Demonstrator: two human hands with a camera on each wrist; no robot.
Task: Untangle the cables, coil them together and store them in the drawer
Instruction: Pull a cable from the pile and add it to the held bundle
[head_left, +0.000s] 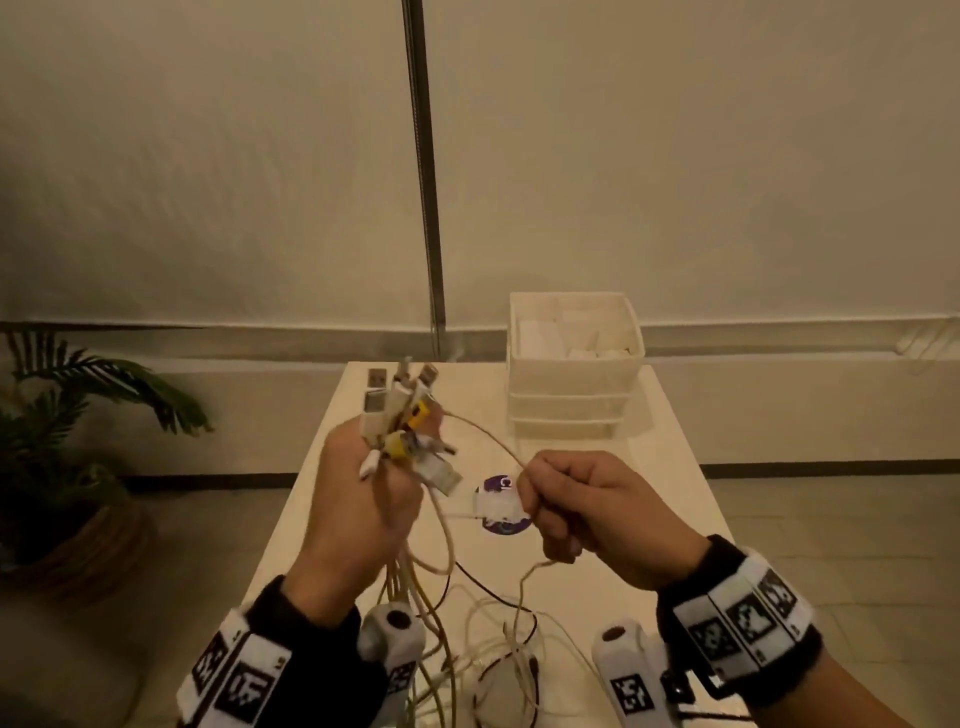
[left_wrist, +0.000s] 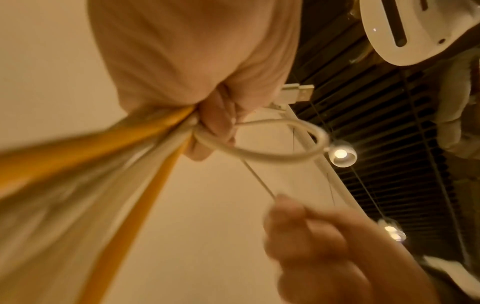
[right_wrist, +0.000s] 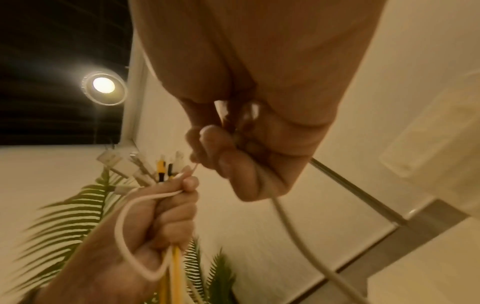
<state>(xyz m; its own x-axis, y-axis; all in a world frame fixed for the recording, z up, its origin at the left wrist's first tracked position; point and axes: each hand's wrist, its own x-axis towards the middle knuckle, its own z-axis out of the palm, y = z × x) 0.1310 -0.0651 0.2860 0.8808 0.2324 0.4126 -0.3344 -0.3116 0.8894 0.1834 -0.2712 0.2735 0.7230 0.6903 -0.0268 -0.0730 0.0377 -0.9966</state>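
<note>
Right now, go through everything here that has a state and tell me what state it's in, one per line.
left hand: fist closed round the cable bundle, plugs sticking up.
right hand: closed on a single white cable.
cable bundle: gathered at the plug ends, tails still tangled on the table.
single white cable: running from the bundle to the right hand.
drawer unit: drawers shut, top tray open.

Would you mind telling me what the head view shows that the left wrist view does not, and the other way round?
Only the head view shows the table, the white drawer unit and loose cable tangled near the front edge. Only the left wrist view shows the ceiling lamps. Both show the left hand gripping the cable bundle and the right hand pinching one white cable.
</note>
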